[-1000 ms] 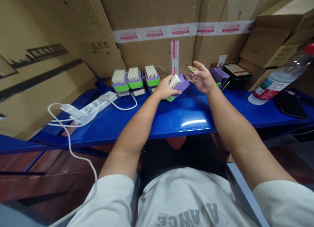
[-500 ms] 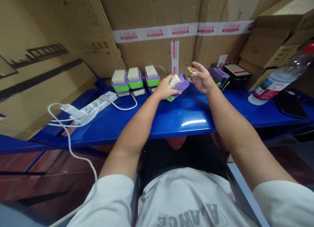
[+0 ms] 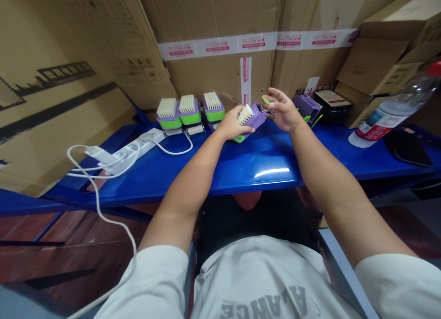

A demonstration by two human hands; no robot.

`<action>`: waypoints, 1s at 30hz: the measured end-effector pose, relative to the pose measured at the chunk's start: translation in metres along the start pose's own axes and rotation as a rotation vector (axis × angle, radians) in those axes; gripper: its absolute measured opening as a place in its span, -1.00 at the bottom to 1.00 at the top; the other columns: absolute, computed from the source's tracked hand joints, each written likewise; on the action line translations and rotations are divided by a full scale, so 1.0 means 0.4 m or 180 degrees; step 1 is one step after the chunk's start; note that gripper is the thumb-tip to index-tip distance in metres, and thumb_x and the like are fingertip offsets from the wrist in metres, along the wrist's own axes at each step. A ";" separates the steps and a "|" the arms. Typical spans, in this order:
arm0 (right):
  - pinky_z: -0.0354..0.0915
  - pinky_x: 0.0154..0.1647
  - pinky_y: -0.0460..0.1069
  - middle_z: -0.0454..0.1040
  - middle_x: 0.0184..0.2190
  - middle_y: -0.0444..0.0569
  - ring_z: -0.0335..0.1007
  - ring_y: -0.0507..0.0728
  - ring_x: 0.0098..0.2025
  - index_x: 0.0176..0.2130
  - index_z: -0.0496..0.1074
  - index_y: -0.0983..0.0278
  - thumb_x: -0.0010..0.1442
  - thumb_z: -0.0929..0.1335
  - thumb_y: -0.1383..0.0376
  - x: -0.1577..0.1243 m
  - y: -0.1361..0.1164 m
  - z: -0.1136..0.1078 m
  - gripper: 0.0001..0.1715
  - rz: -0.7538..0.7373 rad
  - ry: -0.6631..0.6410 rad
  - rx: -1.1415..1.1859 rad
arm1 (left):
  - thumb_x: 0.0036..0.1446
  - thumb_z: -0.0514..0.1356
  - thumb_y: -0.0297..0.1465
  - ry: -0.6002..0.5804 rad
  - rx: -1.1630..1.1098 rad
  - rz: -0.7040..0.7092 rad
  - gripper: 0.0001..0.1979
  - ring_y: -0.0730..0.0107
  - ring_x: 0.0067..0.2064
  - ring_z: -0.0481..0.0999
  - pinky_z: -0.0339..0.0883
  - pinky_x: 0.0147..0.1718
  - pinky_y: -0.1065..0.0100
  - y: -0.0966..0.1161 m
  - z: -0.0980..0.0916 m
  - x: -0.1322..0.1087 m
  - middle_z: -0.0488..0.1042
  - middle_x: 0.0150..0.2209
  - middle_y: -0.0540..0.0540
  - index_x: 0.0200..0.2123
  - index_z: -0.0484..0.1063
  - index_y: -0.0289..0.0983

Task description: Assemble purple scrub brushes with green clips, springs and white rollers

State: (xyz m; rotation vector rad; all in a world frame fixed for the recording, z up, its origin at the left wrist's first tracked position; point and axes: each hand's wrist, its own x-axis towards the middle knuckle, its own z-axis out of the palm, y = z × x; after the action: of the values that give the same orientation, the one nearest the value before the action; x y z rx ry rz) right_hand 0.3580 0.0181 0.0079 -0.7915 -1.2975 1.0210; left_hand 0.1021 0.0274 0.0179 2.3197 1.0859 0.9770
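Observation:
My left hand (image 3: 232,125) grips a purple brush block with white bristles (image 3: 255,119), its bristles tilted up and a green part showing at its lower end. Just right of it, my right hand (image 3: 284,111) is raised above the shelf with its fingers curled. A small green-tipped piece (image 3: 265,100) sits at those fingertips, and a thin metal bit seems to lie beside it. The hand does not touch the brush. Along the back stand several similar brushes on green bases, the nearest (image 3: 212,107) close to my left hand.
A blue metal shelf (image 3: 262,165) carries everything. To the right stand a purple part with green bits (image 3: 307,108), a black box (image 3: 330,107), a plastic bottle (image 3: 389,117) and a black pad (image 3: 407,147). A white power strip (image 3: 138,147) with cables lies left. Cardboard walls the back.
My right hand has shifted slightly left and down, closer to the brush, with the green piece moving along. My left hand and the brush have barely moved.

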 end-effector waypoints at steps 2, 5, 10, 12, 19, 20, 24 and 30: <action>0.69 0.25 0.37 0.63 0.40 -0.08 0.52 0.49 0.49 0.19 0.53 -0.11 -0.23 0.77 -0.11 0.002 0.004 -0.004 0.04 0.0001 -0.0039 -0.0014 | -0.09 0.61 -0.37 0.0001 0.0012 -0.0011 -0.23 -0.17 0.30 0.69 0.50 0.41 -0.02 0.000 0.000 0.001 0.72 0.24 -0.18 0.24 0.54 -0.23; 0.70 0.26 0.36 0.62 0.40 -0.09 0.51 0.50 0.51 0.21 0.53 -0.12 -0.22 0.77 -0.12 0.005 0.009 -0.009 0.05 0.0009 -0.0070 -0.0036 | -0.08 0.61 -0.37 -0.0012 0.0018 0.0004 -0.23 -0.16 0.29 0.69 0.50 0.41 -0.03 0.000 0.001 0.001 0.72 0.24 -0.17 0.23 0.54 -0.22; 0.73 0.19 0.30 0.63 0.40 -0.09 0.54 0.46 0.48 0.19 0.53 -0.12 -0.23 0.77 -0.09 0.002 0.007 -0.005 0.03 0.0038 -0.0024 -0.0006 | -0.06 0.62 -0.36 -0.0020 0.0063 0.0012 -0.21 -0.16 0.30 0.69 0.50 0.40 -0.02 -0.002 0.002 0.000 0.70 0.26 -0.23 0.26 0.54 -0.27; 0.73 0.16 0.29 0.63 0.39 -0.09 0.55 0.45 0.46 0.18 0.53 -0.12 -0.23 0.77 -0.09 -0.001 0.002 -0.001 0.03 0.0038 -0.0058 -0.0025 | -0.06 0.62 -0.36 -0.0017 0.0094 0.0028 -0.22 -0.16 0.29 0.69 0.51 0.39 -0.02 -0.004 0.002 0.000 0.71 0.25 -0.21 0.26 0.54 -0.26; 0.71 0.20 0.36 0.63 0.35 -0.05 0.54 0.47 0.44 0.15 0.51 -0.09 -0.25 0.76 -0.09 -0.009 -0.013 0.014 0.01 -0.0001 -0.0097 -0.0073 | -0.06 0.62 -0.34 0.0008 0.0105 0.0055 -0.25 -0.17 0.27 0.70 0.53 0.36 -0.03 -0.008 0.003 0.001 0.73 0.21 -0.16 0.22 0.55 -0.21; 0.71 0.20 0.36 0.63 0.34 -0.05 0.53 0.48 0.44 0.15 0.50 -0.09 -0.25 0.76 -0.08 -0.009 -0.014 0.014 0.01 -0.0002 -0.0109 -0.0077 | -0.06 0.62 -0.34 0.0005 0.0099 0.0057 -0.25 -0.17 0.27 0.70 0.54 0.36 -0.04 -0.009 0.003 0.001 0.73 0.21 -0.15 0.22 0.55 -0.21; 0.70 0.20 0.37 0.62 0.33 -0.05 0.52 0.48 0.44 0.17 0.48 -0.09 -0.25 0.76 -0.06 -0.006 -0.010 0.013 0.03 0.0015 -0.0133 -0.0079 | -0.07 0.62 -0.35 -0.0011 0.0066 0.0063 -0.24 -0.17 0.28 0.70 0.53 0.37 -0.04 -0.010 0.003 0.002 0.72 0.22 -0.17 0.23 0.55 -0.21; 0.73 0.14 0.32 0.62 0.36 -0.05 0.57 0.46 0.38 0.16 0.51 -0.08 -0.24 0.76 0.02 -0.004 -0.005 0.010 -0.01 0.0032 -0.0072 -0.0033 | -0.06 0.62 -0.36 -0.0002 0.0071 0.0043 -0.25 -0.17 0.28 0.70 0.52 0.38 -0.05 -0.008 0.003 0.001 0.72 0.23 -0.18 0.23 0.55 -0.21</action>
State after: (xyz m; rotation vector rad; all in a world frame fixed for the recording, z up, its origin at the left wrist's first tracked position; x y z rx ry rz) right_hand 0.3545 0.0156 0.0098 -0.7970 -1.3202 1.0346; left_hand 0.1014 0.0297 0.0153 2.3477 1.0876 0.9737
